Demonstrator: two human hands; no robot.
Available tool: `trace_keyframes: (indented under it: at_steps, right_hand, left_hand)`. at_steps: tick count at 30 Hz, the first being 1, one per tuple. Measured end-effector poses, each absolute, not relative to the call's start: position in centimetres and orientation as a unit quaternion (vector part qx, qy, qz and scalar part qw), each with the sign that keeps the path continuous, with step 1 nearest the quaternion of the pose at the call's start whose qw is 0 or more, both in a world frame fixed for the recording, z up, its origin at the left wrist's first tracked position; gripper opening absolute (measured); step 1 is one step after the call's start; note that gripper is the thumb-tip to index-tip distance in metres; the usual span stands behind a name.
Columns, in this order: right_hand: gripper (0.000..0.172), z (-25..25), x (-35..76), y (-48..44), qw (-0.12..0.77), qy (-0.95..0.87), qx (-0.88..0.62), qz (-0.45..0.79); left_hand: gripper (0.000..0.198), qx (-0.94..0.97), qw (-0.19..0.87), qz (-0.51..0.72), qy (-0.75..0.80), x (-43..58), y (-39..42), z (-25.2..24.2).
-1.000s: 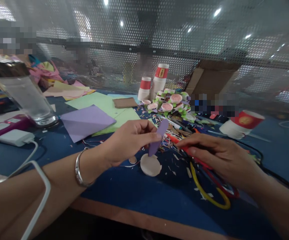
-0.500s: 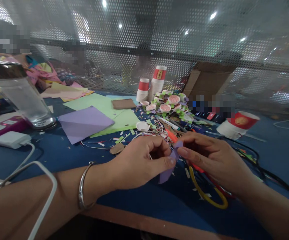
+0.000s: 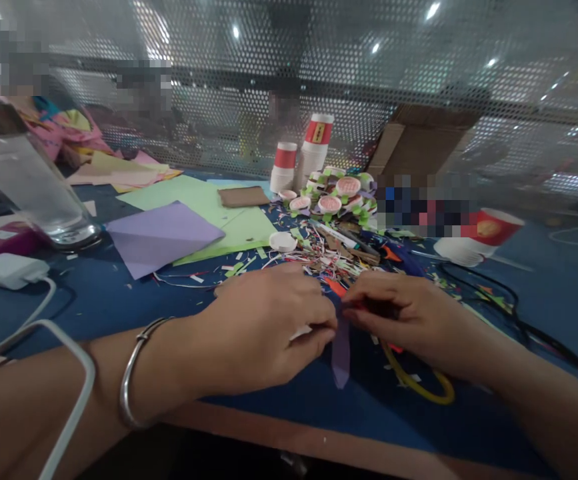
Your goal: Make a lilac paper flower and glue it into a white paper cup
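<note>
A narrow purple paper strip (image 3: 340, 363) hangs between my hands, its lower end pointing down over the table. My right hand (image 3: 413, 320) pinches the strip near its top between thumb and fingers. Closed in a pinch, my left hand (image 3: 273, 327) meets the strip's left edge at the fingertips. Beneath my right hand lies a yellow loop (image 3: 421, 392), perhaps a tool's handle, with orange-red parts partly covered. A small white disc (image 3: 283, 241) lies beyond my left hand. Paper scraps (image 3: 336, 260) are heaped just past my fingers.
Purple paper (image 3: 163, 237) overlaps green sheets (image 3: 189, 197). Capped paper discs (image 3: 329, 205) are piled before stacked cups (image 3: 313, 153). A tipped cup (image 3: 491, 230) and black cables (image 3: 523, 327) lie right. A glass bottle (image 3: 43, 180) and white cable (image 3: 81, 360) are left.
The purple strip has turned from slanted and bent to nearly straight down. My left hand has rolled so its back shows more. The view has shifted slightly downward.
</note>
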State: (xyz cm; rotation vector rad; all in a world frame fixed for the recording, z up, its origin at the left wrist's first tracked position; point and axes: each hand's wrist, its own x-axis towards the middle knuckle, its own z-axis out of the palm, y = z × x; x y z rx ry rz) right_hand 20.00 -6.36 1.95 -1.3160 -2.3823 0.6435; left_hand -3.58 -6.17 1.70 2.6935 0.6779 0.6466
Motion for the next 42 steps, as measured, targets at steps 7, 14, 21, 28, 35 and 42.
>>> trace_keyframes:
  at_steps: [7, 14, 21, 28, 35, 42]
  right_hand:
    - [0.022, 1.4, 20.0, -6.2, 0.152, -0.86, -0.445, 0.197]
    - [0.029, 1.7, 20.4, -6.3, 0.208, -0.786, -0.499, 0.3]
    - [0.064, 1.9, 21.1, -6.8, 0.231, -0.777, -0.486, 0.327]
    - [0.061, 1.9, 21.5, -7.1, 0.236, -0.82, -0.472, 0.219]
    - [0.065, 1.9, 21.4, -7.0, 0.182, -0.859, -0.463, 0.124]
    - [0.065, 2.0, 21.4, -6.8, 0.171, -0.856, -0.472, 0.126]
  left_hand:
    - [0.02, 0.983, -0.016, 0.124, 0.131, -3.3, -7.0, 1.2]
    - [0.017, 0.986, -0.024, 0.103, 0.128, -2.9, -7.4, 0.4]
    - [0.012, 0.986, -0.027, 0.094, 0.137, -2.6, -7.6, 0.7]
    - [0.008, 0.984, -0.023, 0.118, 0.134, -2.8, -7.4, 0.1]
    - [0.03, 0.984, 0.031, 0.105, 0.139, -2.6, -7.1, 0.3]
    - [0.028, 0.986, 0.024, 0.103, 0.132, -2.5, -7.1, 0.3]
